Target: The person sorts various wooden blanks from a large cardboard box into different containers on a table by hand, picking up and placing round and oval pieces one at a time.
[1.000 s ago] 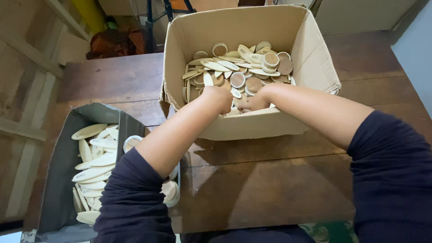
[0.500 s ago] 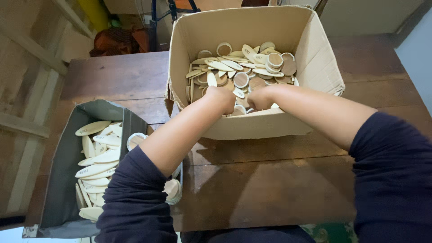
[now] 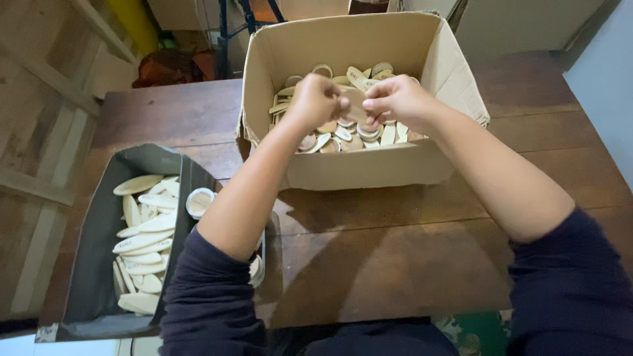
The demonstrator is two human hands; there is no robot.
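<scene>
A brown cardboard box [image 3: 369, 168] stands on the wooden table [image 3: 395, 257], filled with several pale wooden oval and ring-shaped pieces [image 3: 343, 135]. My left hand [image 3: 316, 99] and my right hand [image 3: 394, 99] are raised over the box, close together. Both pinch one flat tan wooden piece [image 3: 356, 105] between their fingertips. My forearms reach forward across the table in dark blue sleeves.
A dark grey bin [image 3: 92, 264] at my left holds several pale oval wooden pieces [image 3: 142, 231]; a small white ring-shaped piece [image 3: 200, 201] sits on its divider. Wooden planks line the left, and orange and yellow items lie beyond the table's far edge.
Both hands have lifted out of the pile in the box and now hold one flat wooden piece between them above it. The view has shifted slightly.
</scene>
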